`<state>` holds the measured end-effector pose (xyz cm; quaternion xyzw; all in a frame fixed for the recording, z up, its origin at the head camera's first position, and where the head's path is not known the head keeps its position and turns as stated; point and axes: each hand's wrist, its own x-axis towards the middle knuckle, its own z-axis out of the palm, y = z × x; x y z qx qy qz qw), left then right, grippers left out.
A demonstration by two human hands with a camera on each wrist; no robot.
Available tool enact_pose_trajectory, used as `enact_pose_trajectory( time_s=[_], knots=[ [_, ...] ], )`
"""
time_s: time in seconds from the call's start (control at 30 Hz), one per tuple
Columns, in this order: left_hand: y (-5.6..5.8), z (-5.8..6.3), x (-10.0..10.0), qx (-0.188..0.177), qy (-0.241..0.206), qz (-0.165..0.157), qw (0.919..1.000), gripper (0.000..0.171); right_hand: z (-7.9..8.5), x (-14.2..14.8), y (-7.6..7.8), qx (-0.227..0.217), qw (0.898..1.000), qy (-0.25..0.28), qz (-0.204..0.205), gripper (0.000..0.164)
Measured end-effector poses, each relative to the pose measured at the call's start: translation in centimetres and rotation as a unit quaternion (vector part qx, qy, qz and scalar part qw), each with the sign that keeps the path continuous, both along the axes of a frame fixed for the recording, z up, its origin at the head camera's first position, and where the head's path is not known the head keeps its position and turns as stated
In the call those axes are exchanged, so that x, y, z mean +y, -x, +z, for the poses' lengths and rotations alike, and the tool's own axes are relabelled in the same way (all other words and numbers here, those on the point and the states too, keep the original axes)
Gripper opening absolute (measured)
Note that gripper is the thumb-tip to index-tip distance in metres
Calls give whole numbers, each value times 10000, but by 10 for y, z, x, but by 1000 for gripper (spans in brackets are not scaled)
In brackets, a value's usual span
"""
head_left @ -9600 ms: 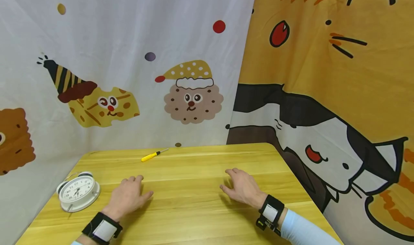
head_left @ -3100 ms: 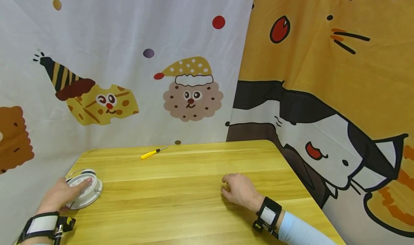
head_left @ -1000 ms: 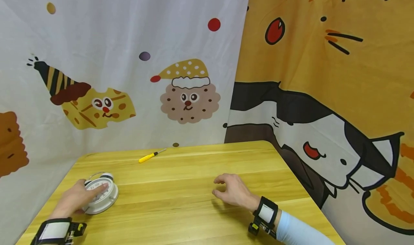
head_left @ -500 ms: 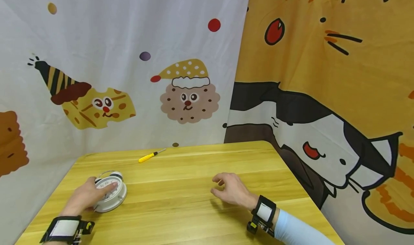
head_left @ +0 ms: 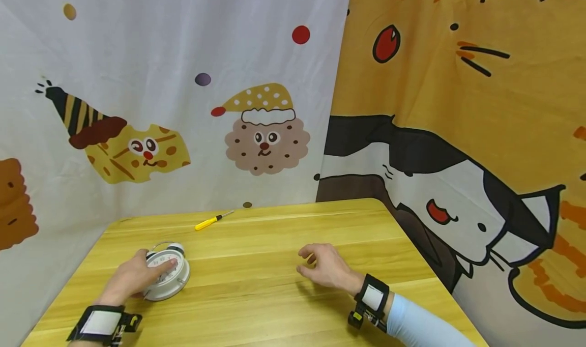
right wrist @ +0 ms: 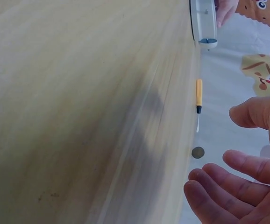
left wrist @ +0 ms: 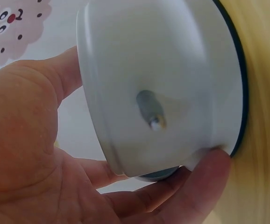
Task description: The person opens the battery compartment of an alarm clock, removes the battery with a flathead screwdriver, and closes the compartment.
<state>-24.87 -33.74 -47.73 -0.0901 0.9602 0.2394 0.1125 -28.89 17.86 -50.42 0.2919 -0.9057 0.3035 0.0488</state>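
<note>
A white twin-bell alarm clock (head_left: 181, 278) lies on its back on the wooden table, dial facing up. My left hand (head_left: 130, 278) grips it from the left, thumb across the dial and fingers around the side. In the left wrist view, the clock's white casing (left wrist: 172, 56) fills the middle, with one short metal leg sticking out and fingertips at its lower edge by the tabletop. My right hand (head_left: 328, 269) hovers over the right half of the table, fingers loosely bent and holding nothing.
A screwdriver (head_left: 208, 223) with a yellow handle lies near the far edge of the table (head_left: 256, 306). Behind it hangs a white cloth (head_left: 256, 36) with cartoon prints, and an orange cat-print cloth (head_left: 439, 82) hangs at the right.
My left hand moved from the table onto the clock, took hold of it and shifted it rightward along the table. My right hand stayed nearly in place, its fingers bending a little more.
</note>
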Motion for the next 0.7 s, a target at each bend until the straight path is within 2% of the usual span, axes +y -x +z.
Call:
enact_pose_trajectory(
  time_s=[0.37, 0.7],
  knots=[
    [0, -1, 13, 117, 86, -85, 9999, 130, 3, 2, 1, 43, 10000, 8, 37, 35],
    [6, 2, 26, 215, 36, -175, 9996, 129, 4, 0, 3, -65, 10000, 9, 14, 35]
  ],
)
